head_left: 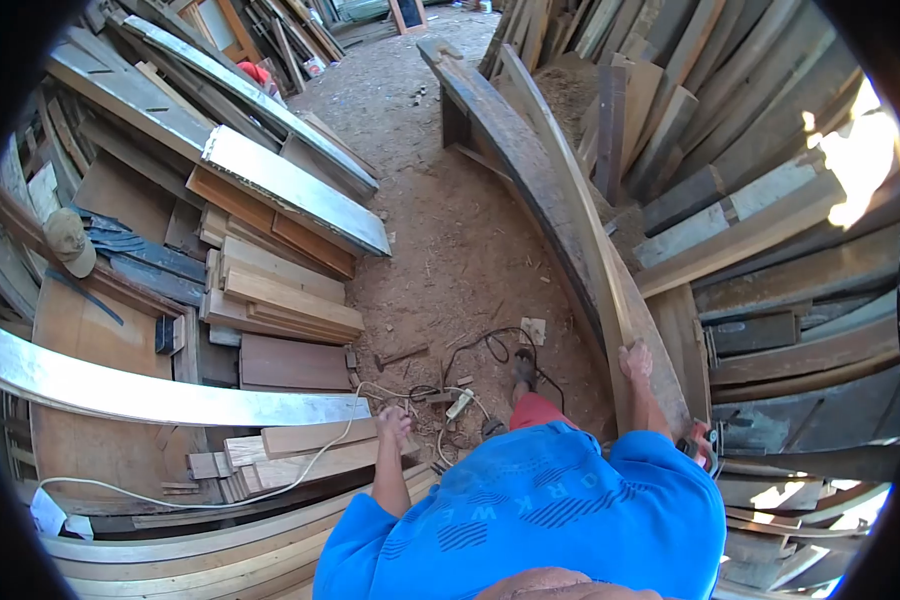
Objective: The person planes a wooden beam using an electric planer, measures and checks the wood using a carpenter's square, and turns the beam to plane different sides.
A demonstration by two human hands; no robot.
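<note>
On the right, my right hand [635,360] is closed on the near part of a long, narrow wooden board [580,190], which stretches away from me along a dark workbench [530,165]. My left hand [394,424] hangs low at my left side, near the stacked planks; its fingers look curled, and whether anything is in them is too small to tell. Beside it the end of a long pale board [170,392] lies over the wood pile.
Stacked planks [290,295] line the left side, with a cap [68,240] on them. A hammer [402,355], a black cable [495,345] and a power strip [460,404] lie on the dirt floor. Leaning boards [660,140] fill the right. A red clamp [705,445] is near my right elbow.
</note>
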